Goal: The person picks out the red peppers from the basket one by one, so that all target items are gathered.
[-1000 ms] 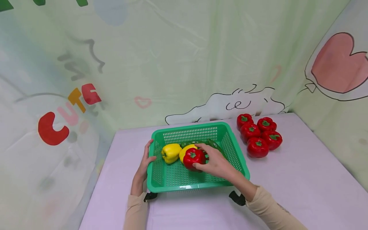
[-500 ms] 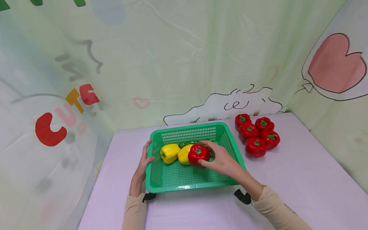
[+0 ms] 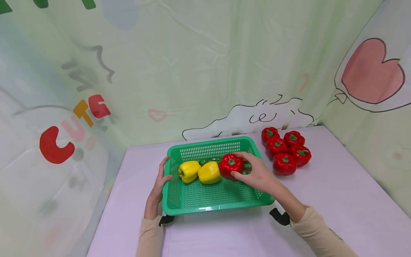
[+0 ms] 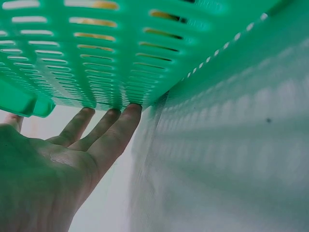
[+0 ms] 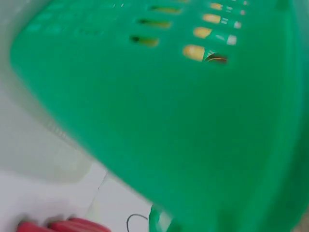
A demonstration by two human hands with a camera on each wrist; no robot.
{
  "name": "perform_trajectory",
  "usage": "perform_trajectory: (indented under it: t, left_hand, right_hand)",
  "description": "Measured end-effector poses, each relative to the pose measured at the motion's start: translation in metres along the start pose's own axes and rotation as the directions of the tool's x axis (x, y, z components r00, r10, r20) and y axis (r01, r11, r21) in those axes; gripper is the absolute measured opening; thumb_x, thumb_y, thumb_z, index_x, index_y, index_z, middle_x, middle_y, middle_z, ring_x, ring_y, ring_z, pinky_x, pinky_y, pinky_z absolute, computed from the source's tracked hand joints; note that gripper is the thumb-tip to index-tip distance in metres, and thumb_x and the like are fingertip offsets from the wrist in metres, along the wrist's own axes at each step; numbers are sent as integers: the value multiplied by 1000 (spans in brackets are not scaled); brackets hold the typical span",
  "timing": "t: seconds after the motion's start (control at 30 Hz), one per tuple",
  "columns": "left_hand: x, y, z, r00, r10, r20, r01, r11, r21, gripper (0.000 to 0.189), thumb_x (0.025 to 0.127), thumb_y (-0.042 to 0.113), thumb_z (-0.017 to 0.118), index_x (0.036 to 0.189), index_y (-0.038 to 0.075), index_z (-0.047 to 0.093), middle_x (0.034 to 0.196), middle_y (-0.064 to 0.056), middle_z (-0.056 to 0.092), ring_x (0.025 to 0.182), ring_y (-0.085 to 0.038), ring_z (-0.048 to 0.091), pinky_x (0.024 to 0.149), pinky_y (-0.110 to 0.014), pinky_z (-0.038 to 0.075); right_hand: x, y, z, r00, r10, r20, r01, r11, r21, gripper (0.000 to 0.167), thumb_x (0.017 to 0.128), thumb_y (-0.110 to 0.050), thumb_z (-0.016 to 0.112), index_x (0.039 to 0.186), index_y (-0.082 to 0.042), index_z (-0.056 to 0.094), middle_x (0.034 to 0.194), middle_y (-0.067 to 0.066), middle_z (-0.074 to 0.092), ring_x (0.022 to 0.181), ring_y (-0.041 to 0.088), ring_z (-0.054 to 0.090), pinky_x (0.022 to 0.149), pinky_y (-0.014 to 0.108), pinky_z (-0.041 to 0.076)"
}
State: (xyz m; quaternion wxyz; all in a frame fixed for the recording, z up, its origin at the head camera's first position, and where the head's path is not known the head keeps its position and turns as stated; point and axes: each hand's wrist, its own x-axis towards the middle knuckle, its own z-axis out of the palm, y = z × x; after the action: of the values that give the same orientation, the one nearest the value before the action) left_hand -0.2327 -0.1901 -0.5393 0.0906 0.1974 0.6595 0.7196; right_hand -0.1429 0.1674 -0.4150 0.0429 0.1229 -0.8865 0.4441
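Observation:
My right hand (image 3: 259,175) holds a glossy red bell pepper (image 3: 230,167), stem facing up, over the right half of a green slotted basket (image 3: 218,207). Two yellow bell peppers, one at the left (image 3: 188,170) and one in the middle (image 3: 209,173), lie inside. Behind them sits a long dark green vegetable (image 3: 208,161), partly hidden by the red pepper and hand. At the basket's left side my left hand (image 3: 158,185) grips the rim, thumb over the edge. In the left wrist view its fingertips touch the slotted outer wall (image 4: 120,58).
Several red bell peppers (image 3: 284,164) stand grouped on the lilac-covered table (image 3: 334,185), right of the basket. A printed curtain (image 3: 205,71) hangs behind the table. The basket's wall (image 5: 174,125) fills most of the right wrist view, and the right hand is out of sight there.
My right hand has carried the red bell pepper rightward and slightly back, uncovering the middle yellow pepper. The left hand stays on the basket rim. The head view has shifted slightly.

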Motion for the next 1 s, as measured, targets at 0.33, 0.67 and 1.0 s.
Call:
perform_trajectory:
  t: [0.33, 0.67, 1.0]
  left_hand:
    - [0, -1, 1, 1000, -7, -9, 7, 1000, 13, 75, 92, 5, 42, 157, 19, 7, 163, -14, 3, 140, -38, 19, 107, -52, 30]
    - [-1, -1, 0, 1000, -4, -7, 4, 1000, 10, 73, 93, 7, 41, 157, 19, 8, 163, -14, 4, 139, -37, 21, 103, -43, 36]
    - [-1, -2, -2, 1000, 1, 3, -1, 1000, 1, 75, 92, 5, 42, 157, 19, 7, 163, -14, 4, 138, -38, 22, 100, -36, 41]
  right_hand:
    - [-10, 9, -40, 998, 30, -56, -35, 995, -90, 71, 78, -18, 82, 140, -3, 49, 134, 22, 54, 113, 42, 56, 78, 49, 57]
    - [-18, 17, -57, 994, 44, -97, -53, 994, -98, 71, 81, -21, 80, 142, -2, 47, 130, 23, 56, 105, 39, 58, 75, 45, 58]
    - [-19, 22, -62, 989, 61, -133, -75, 992, -103, 66, 83, -21, 78, 140, -4, 49, 129, 22, 57, 106, 39, 58, 75, 47, 58]
